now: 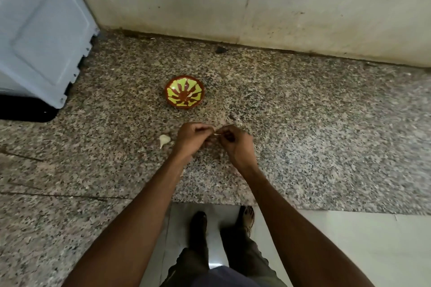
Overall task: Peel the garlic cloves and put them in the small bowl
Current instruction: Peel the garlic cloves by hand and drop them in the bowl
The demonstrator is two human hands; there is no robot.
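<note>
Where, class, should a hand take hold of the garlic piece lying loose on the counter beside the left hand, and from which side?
Probably at the plump upper part of the garlic piece, pinched from above with two fingers across its width. It lies flat on the granite counter, its thin tail pointing toward the person, and the left hand sits close on its right, so above is freest.

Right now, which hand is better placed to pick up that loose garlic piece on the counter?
The left hand: the garlic piece lies just beside it. The right hand is on the far side.
</note>
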